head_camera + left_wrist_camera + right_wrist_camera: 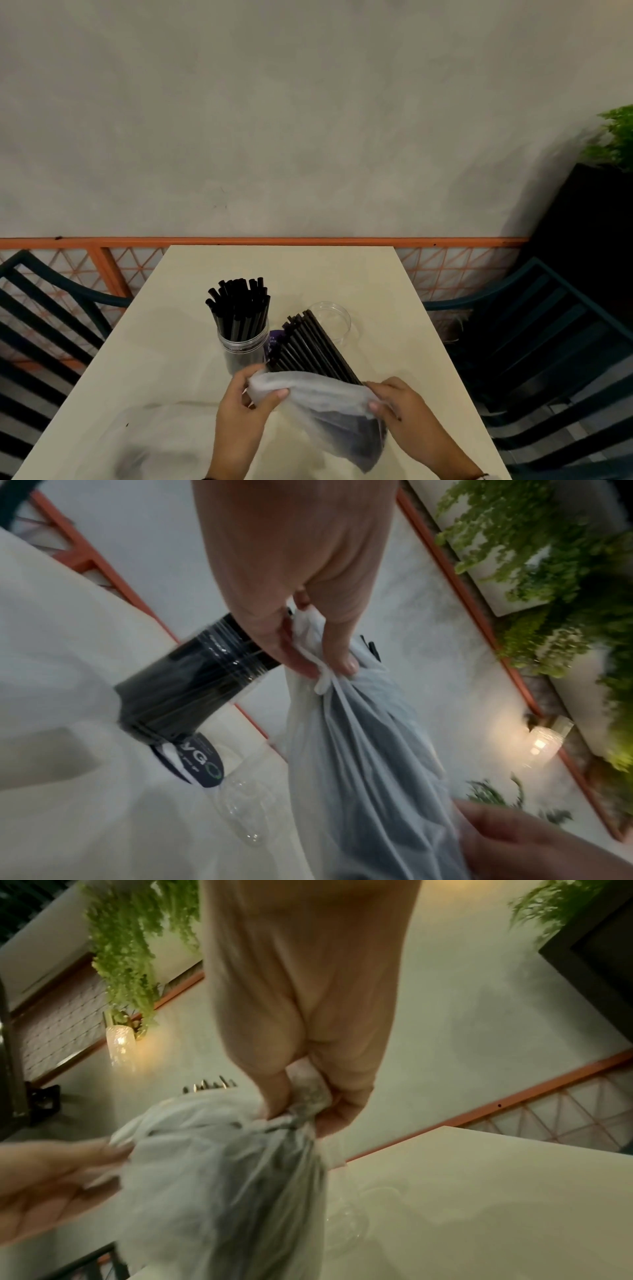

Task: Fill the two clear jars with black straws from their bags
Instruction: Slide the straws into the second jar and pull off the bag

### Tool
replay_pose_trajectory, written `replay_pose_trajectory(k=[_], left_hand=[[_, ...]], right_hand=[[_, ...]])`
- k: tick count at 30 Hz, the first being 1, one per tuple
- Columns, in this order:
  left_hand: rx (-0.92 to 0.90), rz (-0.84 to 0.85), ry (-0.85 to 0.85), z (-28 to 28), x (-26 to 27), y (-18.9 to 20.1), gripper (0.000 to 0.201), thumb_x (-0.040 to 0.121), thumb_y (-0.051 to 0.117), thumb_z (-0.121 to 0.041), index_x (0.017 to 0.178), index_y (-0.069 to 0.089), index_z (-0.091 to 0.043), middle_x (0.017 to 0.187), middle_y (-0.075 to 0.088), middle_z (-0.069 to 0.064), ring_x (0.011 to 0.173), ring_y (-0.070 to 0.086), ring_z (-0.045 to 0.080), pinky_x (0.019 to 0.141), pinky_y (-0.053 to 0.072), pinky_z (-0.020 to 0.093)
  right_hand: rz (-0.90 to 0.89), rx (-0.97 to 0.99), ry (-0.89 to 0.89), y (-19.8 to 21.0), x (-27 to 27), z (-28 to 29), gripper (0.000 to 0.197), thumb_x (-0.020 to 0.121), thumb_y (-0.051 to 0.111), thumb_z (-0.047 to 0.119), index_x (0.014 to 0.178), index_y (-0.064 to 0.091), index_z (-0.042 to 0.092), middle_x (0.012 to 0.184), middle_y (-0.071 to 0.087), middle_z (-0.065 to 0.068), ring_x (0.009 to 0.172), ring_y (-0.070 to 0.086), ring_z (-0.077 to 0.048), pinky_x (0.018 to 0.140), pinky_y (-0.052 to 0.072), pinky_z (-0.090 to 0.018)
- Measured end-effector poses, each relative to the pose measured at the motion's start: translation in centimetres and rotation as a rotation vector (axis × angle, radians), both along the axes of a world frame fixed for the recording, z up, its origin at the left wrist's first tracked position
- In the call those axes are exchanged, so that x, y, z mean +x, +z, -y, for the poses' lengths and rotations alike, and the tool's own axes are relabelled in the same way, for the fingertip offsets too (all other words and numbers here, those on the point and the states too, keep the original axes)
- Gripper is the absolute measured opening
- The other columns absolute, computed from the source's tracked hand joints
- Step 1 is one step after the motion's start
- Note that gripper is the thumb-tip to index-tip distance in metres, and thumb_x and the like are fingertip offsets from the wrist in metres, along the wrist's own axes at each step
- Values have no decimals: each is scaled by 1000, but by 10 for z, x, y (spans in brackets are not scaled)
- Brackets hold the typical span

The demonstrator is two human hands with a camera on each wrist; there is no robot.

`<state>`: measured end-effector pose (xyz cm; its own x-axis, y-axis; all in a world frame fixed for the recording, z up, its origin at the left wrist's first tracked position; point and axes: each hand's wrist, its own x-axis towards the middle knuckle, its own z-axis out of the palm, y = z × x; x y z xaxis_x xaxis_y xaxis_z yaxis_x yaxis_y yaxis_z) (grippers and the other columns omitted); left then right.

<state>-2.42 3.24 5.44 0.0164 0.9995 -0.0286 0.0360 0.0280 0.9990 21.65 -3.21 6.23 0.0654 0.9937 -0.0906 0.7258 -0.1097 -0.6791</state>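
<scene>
A clear jar (244, 349) packed with upright black straws stands mid-table, seen dark and close (192, 680) in the left wrist view. Right of it a second clear jar (334, 325) holds nothing. A thin white plastic bag (318, 407) with a bundle of black straws (308, 346) sticking out of its mouth is held above the table. My left hand (255, 394) pinches the bag's left rim (322, 669). My right hand (380, 399) pinches the right rim (304, 1112). The straws' lower ends are hidden inside the bag.
The cream table (376, 291) stands against a grey wall with an orange rail (308, 241). Dark slatted chairs flank it at left (44, 308) and right (548, 342). A purple-labelled wrapper (274, 342) lies between the jars. A crumpled clear bag (147, 438) lies near left.
</scene>
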Motion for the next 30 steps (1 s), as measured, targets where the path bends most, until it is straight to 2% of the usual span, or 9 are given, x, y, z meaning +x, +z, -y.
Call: replay_pose_trajectory(k=[2,6,9,12,15,18,22,25,30], left_hand=[[38,-27,27,5,7,7,39,67,79,-9,91,59,-32,96,66,4,80,63,22,64,51,23],[47,-7,-15,11,19,18,44,66,80,-14,98,55,-33,100,63,-3,84,64,19,61,53,21],[49,19,-39,15,25,24,37,70,76,-12,95,56,-29,100,62,-5,85,65,18,64,56,21],[75,-24,-26,14,24,23,30,72,75,-9,88,55,-23,93,66,0,78,65,25,62,54,24],[112,-53,-15,12,23,22,26,73,74,-6,83,53,-19,85,66,3,68,63,10,57,50,13],[152,-60,-8,13,25,23,27,72,74,-4,80,52,-18,81,66,3,66,61,7,55,47,8],[244,-131,-100,19,31,20,35,69,77,-9,76,52,-33,86,65,-9,73,59,6,60,47,10],[372,-189,-185,27,34,20,30,66,76,-30,87,58,-40,93,64,-19,82,61,2,68,47,9],[453,-240,-145,23,37,19,22,62,61,-44,80,61,-55,83,62,-21,66,56,0,57,44,8]], right_hand=[[50,88,-108,-6,-6,-4,29,91,53,14,120,56,16,99,50,1,91,49,-11,74,33,0],[28,143,-308,-6,-23,-12,19,88,58,13,107,56,11,92,47,0,84,48,-17,73,35,-16],[-24,136,-370,-7,-33,-13,9,87,59,13,93,53,14,87,45,0,80,45,-19,67,33,-19],[-113,102,-383,-9,-37,-10,30,85,61,13,66,40,24,69,45,2,63,45,-9,55,37,-17],[-344,42,-329,-3,-38,-7,14,78,68,17,75,54,19,76,58,-2,67,54,-7,62,41,-14],[-528,-26,-279,1,-40,-6,25,74,74,26,91,59,15,88,63,-2,77,57,-13,66,46,-18],[-572,29,-425,-4,-39,-11,14,79,68,15,79,57,8,69,54,-4,62,46,-14,53,39,-16],[-539,76,-493,-10,-38,-16,18,81,64,8,68,51,11,61,48,-1,58,40,-13,54,36,-18],[-488,282,-468,-4,-46,-16,35,84,63,3,60,40,13,52,37,6,49,34,-4,48,30,-11]])
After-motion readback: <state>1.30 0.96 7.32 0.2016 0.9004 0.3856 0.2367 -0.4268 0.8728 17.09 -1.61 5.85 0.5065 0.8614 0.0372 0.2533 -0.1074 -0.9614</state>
